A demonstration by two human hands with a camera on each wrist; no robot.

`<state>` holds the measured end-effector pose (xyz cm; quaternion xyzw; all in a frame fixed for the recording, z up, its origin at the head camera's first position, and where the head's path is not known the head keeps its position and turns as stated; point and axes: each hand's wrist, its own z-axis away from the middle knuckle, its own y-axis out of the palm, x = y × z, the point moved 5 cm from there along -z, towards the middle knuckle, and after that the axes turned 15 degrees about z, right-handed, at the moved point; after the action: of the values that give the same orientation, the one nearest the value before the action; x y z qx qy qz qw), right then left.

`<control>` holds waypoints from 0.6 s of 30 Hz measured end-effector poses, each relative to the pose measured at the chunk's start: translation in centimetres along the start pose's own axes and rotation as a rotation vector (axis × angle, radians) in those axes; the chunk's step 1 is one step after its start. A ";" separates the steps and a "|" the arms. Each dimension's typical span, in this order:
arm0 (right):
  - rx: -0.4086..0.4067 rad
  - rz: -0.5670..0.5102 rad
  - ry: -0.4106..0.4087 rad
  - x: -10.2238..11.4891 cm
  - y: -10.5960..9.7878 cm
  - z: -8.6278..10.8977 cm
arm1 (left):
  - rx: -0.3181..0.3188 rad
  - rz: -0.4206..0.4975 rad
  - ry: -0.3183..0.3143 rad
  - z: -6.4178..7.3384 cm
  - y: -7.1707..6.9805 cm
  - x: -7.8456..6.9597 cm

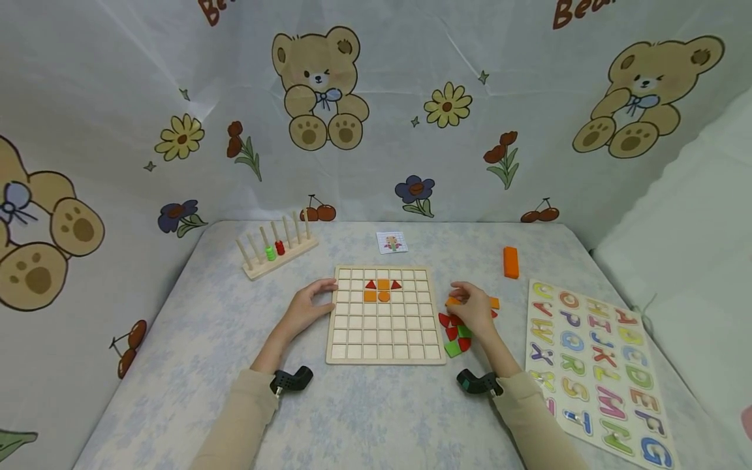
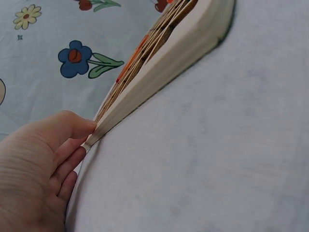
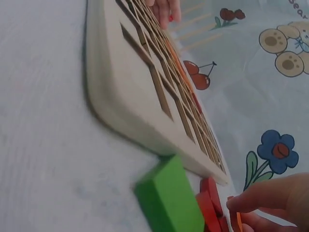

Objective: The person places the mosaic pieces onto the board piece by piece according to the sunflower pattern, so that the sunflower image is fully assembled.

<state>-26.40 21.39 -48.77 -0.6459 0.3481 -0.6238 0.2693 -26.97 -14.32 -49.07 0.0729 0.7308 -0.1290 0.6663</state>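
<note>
My left hand (image 1: 307, 307) holds the left edge of a square wooden grid board (image 1: 388, 361), its thumb on the rim in the left wrist view and its other fingers at the side. In the upper cells lie two orange squares, an orange disc (image 1: 384, 296) and two red triangles. Just beyond the board's right edge, my right hand (image 1: 477, 312) pinches an orange piece (image 3: 235, 220) between thumb and fingers. Below that hand is a loose pile of red pieces (image 1: 451, 334) and green pieces (image 3: 170, 198), close against the board; the hand hides part of the pile.
Behind the board stand a peg rack (image 1: 282, 256) with green and red rings and a small picture card (image 1: 391, 242). An orange block (image 1: 511, 262) lies at the back right. A letter puzzle board (image 1: 599, 375) covers the table's right side, beside the right forearm.
</note>
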 end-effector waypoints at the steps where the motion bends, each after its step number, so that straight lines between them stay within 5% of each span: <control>1: -0.004 -0.005 -0.009 0.3 0.1 -0.1 | -0.008 -0.006 0.008 -0.2 -0.1 0.5; 7: 0.016 -0.075 -0.101 3.2 1.7 -0.6 | -0.011 -0.028 0.030 -0.8 -0.9 2.3; 18: 0.104 -0.164 -0.215 7.0 5.4 -1.0 | -0.008 0.005 0.005 -1.0 -0.8 2.9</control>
<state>-28.19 12.67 -48.53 -0.7204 0.2304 -0.5882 0.2862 -28.50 -14.98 -51.83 0.0721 0.7328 -0.1243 0.6651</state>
